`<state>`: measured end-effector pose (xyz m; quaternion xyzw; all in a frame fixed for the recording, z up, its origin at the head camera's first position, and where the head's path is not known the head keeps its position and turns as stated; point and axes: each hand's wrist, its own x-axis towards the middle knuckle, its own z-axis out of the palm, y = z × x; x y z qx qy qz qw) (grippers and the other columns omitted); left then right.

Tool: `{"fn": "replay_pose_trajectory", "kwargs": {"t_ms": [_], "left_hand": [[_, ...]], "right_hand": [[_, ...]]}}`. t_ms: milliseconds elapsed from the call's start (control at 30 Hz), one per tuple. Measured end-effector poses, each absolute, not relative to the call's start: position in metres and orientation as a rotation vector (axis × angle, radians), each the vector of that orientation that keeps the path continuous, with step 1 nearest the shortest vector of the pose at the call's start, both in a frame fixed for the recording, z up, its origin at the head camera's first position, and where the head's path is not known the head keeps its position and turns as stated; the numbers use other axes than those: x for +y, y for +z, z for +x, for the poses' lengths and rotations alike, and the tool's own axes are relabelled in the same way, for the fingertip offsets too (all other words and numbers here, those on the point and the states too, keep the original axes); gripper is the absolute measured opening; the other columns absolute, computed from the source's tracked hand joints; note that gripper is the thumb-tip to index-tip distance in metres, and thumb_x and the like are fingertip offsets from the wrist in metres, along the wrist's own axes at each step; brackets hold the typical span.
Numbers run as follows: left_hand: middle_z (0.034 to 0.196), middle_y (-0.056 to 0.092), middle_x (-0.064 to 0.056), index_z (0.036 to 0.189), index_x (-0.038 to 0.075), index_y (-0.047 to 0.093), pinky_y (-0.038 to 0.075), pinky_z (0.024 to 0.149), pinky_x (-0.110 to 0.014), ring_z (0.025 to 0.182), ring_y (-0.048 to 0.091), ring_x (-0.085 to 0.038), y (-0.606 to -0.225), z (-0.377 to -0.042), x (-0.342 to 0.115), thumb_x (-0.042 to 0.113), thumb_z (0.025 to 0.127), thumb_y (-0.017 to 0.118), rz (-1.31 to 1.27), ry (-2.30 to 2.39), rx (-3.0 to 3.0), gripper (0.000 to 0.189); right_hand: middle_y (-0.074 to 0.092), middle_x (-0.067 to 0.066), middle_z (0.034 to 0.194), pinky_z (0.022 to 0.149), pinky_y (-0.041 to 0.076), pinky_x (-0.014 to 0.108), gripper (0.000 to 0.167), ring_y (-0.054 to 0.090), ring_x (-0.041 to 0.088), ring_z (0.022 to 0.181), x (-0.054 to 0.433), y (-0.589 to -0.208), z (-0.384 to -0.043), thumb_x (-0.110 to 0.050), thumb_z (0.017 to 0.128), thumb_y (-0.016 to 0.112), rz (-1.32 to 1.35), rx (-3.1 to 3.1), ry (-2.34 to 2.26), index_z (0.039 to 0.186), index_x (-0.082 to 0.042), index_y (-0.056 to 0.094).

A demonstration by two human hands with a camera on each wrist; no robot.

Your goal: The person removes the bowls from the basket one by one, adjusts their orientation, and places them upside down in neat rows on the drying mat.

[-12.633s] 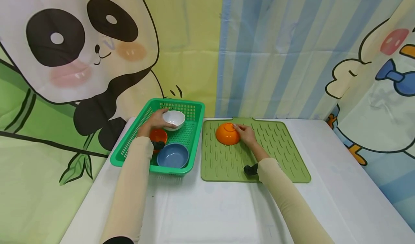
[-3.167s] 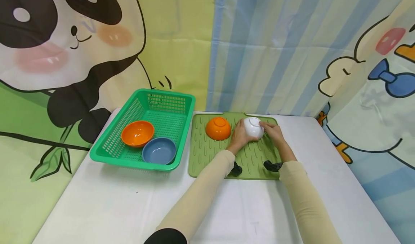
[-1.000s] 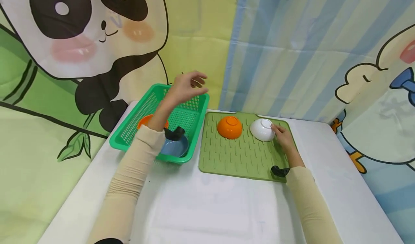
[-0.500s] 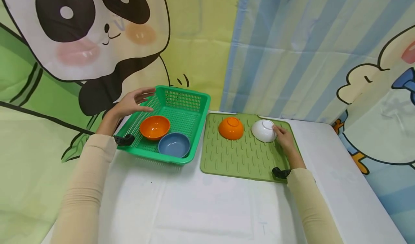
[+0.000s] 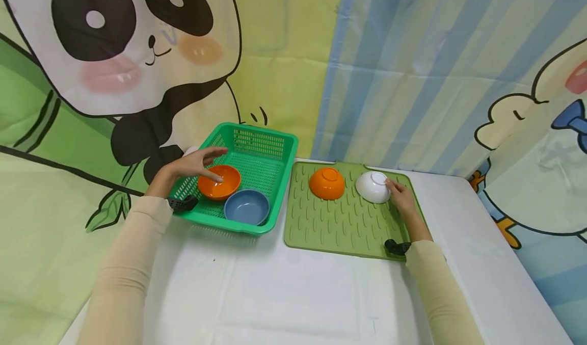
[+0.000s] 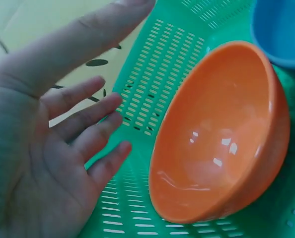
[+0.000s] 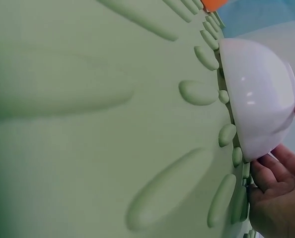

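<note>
My left hand [image 5: 190, 163] hovers at the left side of an orange bowl [image 5: 228, 186] in the green basket [image 5: 263, 129]. In the left wrist view its fingers [image 6: 95, 141] are spread and apart from the bowl, which lies with its hollow up. A blue bowl [image 5: 247, 207] sits beside it in the basket, also hollow up. On the green mat [image 5: 330, 225], my right hand [image 5: 403, 200] holds an upside-down white bowl [image 5: 372, 188], thumb at the base and fingers at the rim in the right wrist view. Left of it, another orange bowl [image 5: 326, 184] stands upside down.
The basket and mat stand side by side on a table with a white cloth [image 5: 293, 289]. Behind them hangs a printed curtain [image 5: 275, 90] close to the table's back edge. A black wrist mount [image 5: 183, 204] sits on my left wrist, near the basket's rim.
Since the earlier frames the white bowl has gone from basket to mat, upside down. My left hand has swung back left over the basket and lowered toward the orange bowl. The right hand stays at the white bowl.
</note>
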<state>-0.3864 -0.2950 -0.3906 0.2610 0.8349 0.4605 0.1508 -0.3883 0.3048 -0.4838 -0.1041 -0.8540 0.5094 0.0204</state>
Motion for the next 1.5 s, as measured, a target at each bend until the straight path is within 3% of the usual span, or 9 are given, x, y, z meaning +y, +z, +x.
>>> {"fn": "replay_pose_trajectory", "kwargs": {"t_ms": [400,667,1067,1500], "left_hand": [[0.142,0.024,-0.028,0.139,-0.006,0.026,0.022,0.105,-0.053,0.132,0.02,-0.044,-0.404,-0.388,-0.291,0.007,0.074,0.078,0.782,1.33,2.315,0.084],[0.135,0.038,-0.025,0.132,-0.004,0.04,0.03,0.101,-0.053,0.123,0.035,-0.038,-0.408,-0.388,-0.293,0.013,0.072,0.08,0.745,1.284,2.419,0.074],[0.142,0.029,-0.023,0.138,-0.005,0.03,0.028,0.101,-0.055,0.13,0.022,-0.043,-0.402,-0.383,-0.287,0.022,0.066,0.085,0.726,1.085,2.526,0.094],[0.141,0.029,-0.025,0.139,-0.005,0.03,0.04,0.093,-0.051,0.12,0.035,-0.039,-0.402,-0.384,-0.29,0.018,0.066,0.084,0.771,1.043,2.495,0.094]], "right_hand": [[0.028,0.021,0.145,0.104,0.025,0.052,0.073,0.025,0.038,0.132,0.303,-0.486,-0.384,-0.055,0.091,0.043,-0.325,-2.634,1.587,0.143,-0.005,0.033],[0.028,0.022,0.145,0.104,0.024,0.052,0.072,0.026,0.038,0.132,0.304,-0.487,-0.382,-0.054,0.092,0.043,-0.325,-2.627,1.604,0.143,-0.004,0.033],[0.026,0.022,0.146,0.103,0.025,0.054,0.073,0.024,0.039,0.132,0.304,-0.487,-0.383,-0.055,0.091,0.042,-0.304,-2.646,1.596,0.143,-0.005,0.032],[0.019,0.021,0.149,0.103,0.023,0.055,0.076,0.02,0.04,0.133,0.303,-0.483,-0.384,-0.057,0.09,0.041,-0.291,-2.651,1.624,0.145,-0.006,0.028]]}}
